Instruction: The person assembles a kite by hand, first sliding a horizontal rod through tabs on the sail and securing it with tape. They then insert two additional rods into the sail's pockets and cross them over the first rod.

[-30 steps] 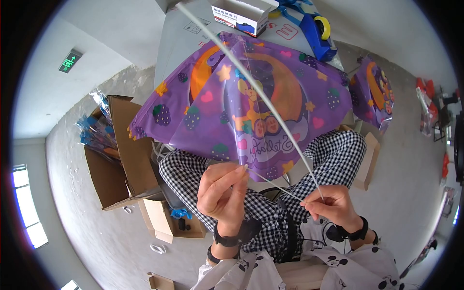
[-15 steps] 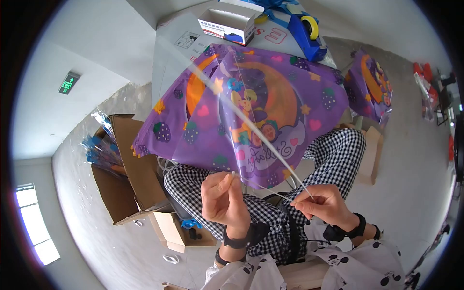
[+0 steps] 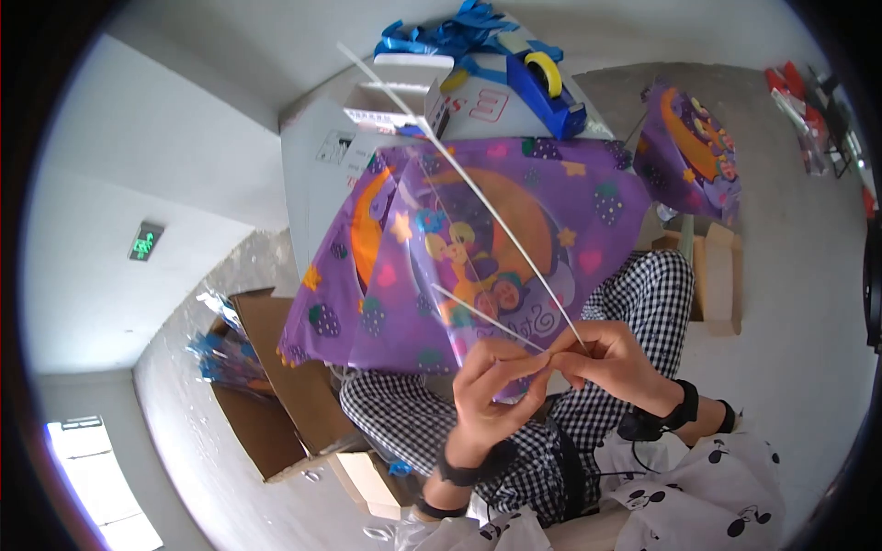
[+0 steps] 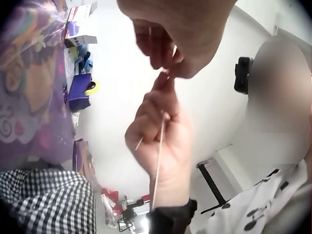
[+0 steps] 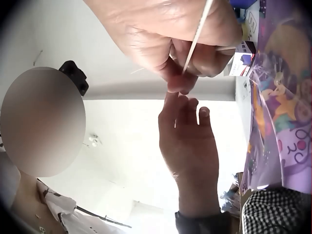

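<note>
In the head view my right hand (image 3: 614, 363) holds a long thin white rod (image 3: 478, 191), which slants up and left over the purple printed kite (image 3: 602, 248). My left hand (image 3: 496, 390) pinches a second, shorter white rod (image 3: 485, 316) close beside the right fingertips. That rod's free end points up and left across the kite's lower part. Both wrist views show the fingertips of the two hands meeting. The rod ends are hidden within the fingers. In the right wrist view a white rod (image 5: 197, 36) crosses in front of the right hand.
Beyond the kite, a grey board (image 3: 317, 197) carries an opened white box (image 3: 386, 119), a blue tape dispenser (image 3: 551, 101) and blue strips (image 3: 441, 35). Another purple printed piece (image 3: 689, 156) hangs at right. A cardboard box (image 3: 294, 367) with plastic-wrapped packs stands at left.
My left hand has moved right to meet the right hand, and the shorter rod now sticks out past its fingers. The head view has shifted, with the kite lower in it.
</note>
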A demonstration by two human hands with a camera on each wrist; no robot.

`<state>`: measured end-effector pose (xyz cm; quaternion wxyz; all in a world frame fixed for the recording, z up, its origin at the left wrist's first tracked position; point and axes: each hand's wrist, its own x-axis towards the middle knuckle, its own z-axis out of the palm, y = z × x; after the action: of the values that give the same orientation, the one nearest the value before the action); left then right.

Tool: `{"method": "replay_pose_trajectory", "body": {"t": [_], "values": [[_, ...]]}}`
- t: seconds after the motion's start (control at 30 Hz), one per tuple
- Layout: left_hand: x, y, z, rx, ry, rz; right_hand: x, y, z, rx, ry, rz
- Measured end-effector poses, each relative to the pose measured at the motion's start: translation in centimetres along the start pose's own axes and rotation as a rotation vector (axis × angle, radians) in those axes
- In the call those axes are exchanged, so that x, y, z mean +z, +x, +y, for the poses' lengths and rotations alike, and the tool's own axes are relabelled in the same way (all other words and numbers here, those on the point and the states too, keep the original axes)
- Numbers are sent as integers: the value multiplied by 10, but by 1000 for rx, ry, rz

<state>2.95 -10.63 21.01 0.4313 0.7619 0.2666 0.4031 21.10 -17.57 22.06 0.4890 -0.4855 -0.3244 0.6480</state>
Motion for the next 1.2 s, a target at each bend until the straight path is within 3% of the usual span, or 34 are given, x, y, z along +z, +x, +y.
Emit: {"method": "replay_pose_trajectory", "body": {"t": [0.1, 0.17, 0.23, 0.4, 0.47, 0.57, 0.6, 0.63, 0.73, 0.8, 0.83, 0.9, 1.03, 1.13, 1.2], "values": [[-27, 76, -4, 77, 164, -196, -25, 6, -9, -43, 0, 85], [-41, 135, -30, 27, 249, -189, -42, 10, -9, -75, -7, 168], [-52, 204, -95, 51, 496, -93, -58, 10, -7, -18, -23, 213], [-68, 346, -267, -237, 788, -161, -92, 9, 6, 101, -20, 291], [-63, 377, -310, -401, 1014, -253, -102, 9, 6, 147, 35, 321], [-69, 385, -371, -439, 1073, -502, -116, 13, 17, 196, 110, 399], [-67, 387, -383, -516, 1002, -486, -120, 16, 19, 213, 127, 422], [-65, 388, -389, -594, 931, -469, -123, 18, 22, 231, 144, 443], [-72, 379, -416, -511, 779, -462, -134, 24, 28, 266, 172, 453], [-69, 388, -392, -707, 602, -577, -139, 25, 33, 276, 162, 430], [-69, 388, -397, -838, 463, -505, -140, 26, 34, 265, 175, 429], [-79, 386, -424, -780, 534, -487, -141, 28, 36, 229, 196, 429], [-73, 384, -421, -600, 658, -421, -139, 25, 35, 206, 204, 430], [-57, 390, -367, -848, 603, -362, -135, 19, 35, 192, 189, 433], [-64, 396, -360, -648, 958, -567, -131, 17, 33, 186, 171, 441]]}}
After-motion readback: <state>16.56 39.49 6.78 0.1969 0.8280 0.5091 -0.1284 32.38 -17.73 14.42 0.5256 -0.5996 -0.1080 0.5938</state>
